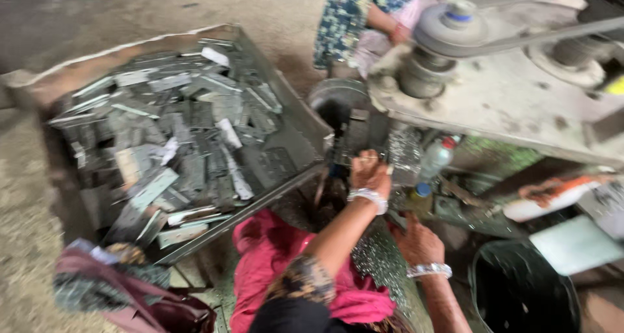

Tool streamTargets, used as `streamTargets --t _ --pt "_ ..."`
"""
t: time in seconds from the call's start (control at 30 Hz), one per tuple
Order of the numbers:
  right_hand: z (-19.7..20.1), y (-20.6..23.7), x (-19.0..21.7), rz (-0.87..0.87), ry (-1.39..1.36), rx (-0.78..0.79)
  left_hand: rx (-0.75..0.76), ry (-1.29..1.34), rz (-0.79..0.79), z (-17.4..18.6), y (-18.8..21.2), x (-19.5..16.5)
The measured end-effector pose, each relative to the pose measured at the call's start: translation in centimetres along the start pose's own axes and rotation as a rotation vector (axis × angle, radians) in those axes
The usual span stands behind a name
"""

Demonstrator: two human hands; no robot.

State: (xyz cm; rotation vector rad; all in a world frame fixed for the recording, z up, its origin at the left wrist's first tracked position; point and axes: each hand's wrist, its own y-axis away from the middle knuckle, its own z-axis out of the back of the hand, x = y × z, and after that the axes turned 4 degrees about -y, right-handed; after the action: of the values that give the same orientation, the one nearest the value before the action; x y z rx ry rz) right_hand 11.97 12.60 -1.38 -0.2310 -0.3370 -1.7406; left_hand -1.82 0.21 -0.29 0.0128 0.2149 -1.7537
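My left hand [368, 170], a white bangle on its wrist, reaches forward to the dark press tool [338, 138] under the grey machine. Its fingers are curled, and a small pale metal piece [389, 169] shows at their tips; the view is blurred. My right hand [416, 241], also with a white bangle, hangs lower and to the right, palm down over a heap of shiny metal scraps [377, 261]. Its fingers are hidden from me. A pink cloth [266, 255] covers my lap below both arms.
A large tilted metal tray [296, 144] heaped with several grey flat plates fills the left. The grey machine bed [507, 99] with pulley and belt is at top right. Another person in patterned cloth [351, 21] stands behind. Plastic bottle [434, 163], black bucket [520, 294], a bag [130, 297].
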Motion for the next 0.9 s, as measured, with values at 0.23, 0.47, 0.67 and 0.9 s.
streamTargets --t 0.23,0.47,0.67,0.9 --pt "-1.4 -3.0 -1.8 0.09 0.011 0.11 0.052 -0.279 -0.15 0.0 2.5 1.2" --pt "-7.1 -0.5 -4.1 -0.04 -0.189 0.159 0.129 -0.329 -0.053 2.7 -1.6 0.2" --pt "-9.8 -1.0 -6.1 -0.028 -0.124 0.183 0.018 -0.262 -0.11 1.2 0.7 1.1" --pt "-11.9 -1.5 -6.9 -0.018 -0.216 0.12 -0.114 -0.267 -0.096 0.4 1.4 1.4"
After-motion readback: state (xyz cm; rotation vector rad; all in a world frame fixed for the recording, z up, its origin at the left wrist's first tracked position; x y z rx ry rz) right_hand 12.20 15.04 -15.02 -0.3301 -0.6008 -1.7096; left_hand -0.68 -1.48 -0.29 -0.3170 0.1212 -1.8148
